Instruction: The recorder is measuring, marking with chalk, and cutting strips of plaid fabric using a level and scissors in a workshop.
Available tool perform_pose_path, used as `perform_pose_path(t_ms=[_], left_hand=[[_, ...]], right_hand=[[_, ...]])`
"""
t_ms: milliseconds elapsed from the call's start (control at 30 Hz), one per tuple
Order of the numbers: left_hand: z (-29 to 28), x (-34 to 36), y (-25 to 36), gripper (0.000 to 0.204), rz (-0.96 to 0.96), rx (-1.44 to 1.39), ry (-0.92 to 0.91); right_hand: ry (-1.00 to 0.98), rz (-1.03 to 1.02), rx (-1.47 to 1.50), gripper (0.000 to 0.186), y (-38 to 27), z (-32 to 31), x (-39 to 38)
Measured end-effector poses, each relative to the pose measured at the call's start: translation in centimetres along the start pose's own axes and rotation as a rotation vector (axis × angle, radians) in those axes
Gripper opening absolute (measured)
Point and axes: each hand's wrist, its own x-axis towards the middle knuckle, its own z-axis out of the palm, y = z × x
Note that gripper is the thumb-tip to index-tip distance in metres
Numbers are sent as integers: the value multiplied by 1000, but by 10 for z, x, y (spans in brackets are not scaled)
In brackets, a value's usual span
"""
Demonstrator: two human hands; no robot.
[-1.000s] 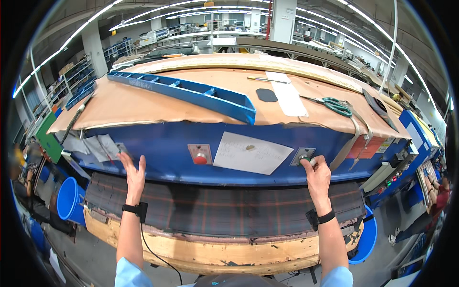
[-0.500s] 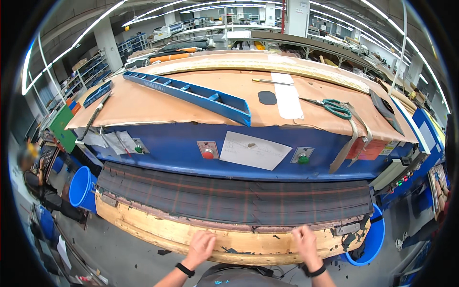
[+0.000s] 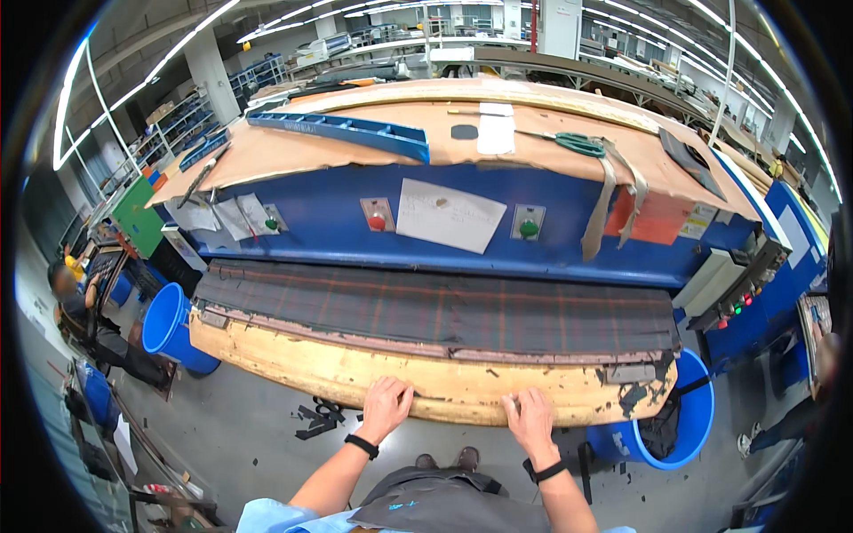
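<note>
My left hand (image 3: pixel 386 409) has its fingers curled on the front edge of a long wooden board (image 3: pixel 302 360); my right hand (image 3: pixel 531 416) grips that edge farther right. Behind the board lies dark plaid fabric (image 3: pixel 382 306) with thin reddish lines, under the front of a blue machine (image 3: pixel 560 240). On that front are a red button (image 3: pixel 377 222), green buttons (image 3: pixel 529 227) and a white sheet of paper (image 3: pixel 449 218).
Scissors (image 3: pixel 582 144) and a blue slotted rail (image 3: pixel 338 133) lie atop the machine. Blue bins (image 3: pixel 164 324) (image 3: pixel 693 409) flank the board. A co-worker (image 3: pixel 84 320) is at left, another (image 3: pixel 777 435) at right. Dark scraps (image 3: pixel 315 422) lie on the floor.
My right hand has left the green button, and both hands have come down and inward onto the board's front edge. The view has shifted, so the machine front sits higher in the frame.
</note>
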Motion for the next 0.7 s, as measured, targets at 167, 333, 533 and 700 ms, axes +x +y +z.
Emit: perform_pose_path(t_ms=[167,333,533,700], left_hand=[[6,-13,-6,12,-34,-68,-24],[16,-39,-10,9,-19,-77,-1],[20,-81,-10,10,-21,-78,-28],[5,-132,15,16,-61,0,-34]], right_hand=[[1,5,-35,28,-1,9,-9],[-15,12,-40,29,2,22,-29],[-76,19,-14,28,3,22,-69],[-477,239,130,29,-4,-32,-101]])
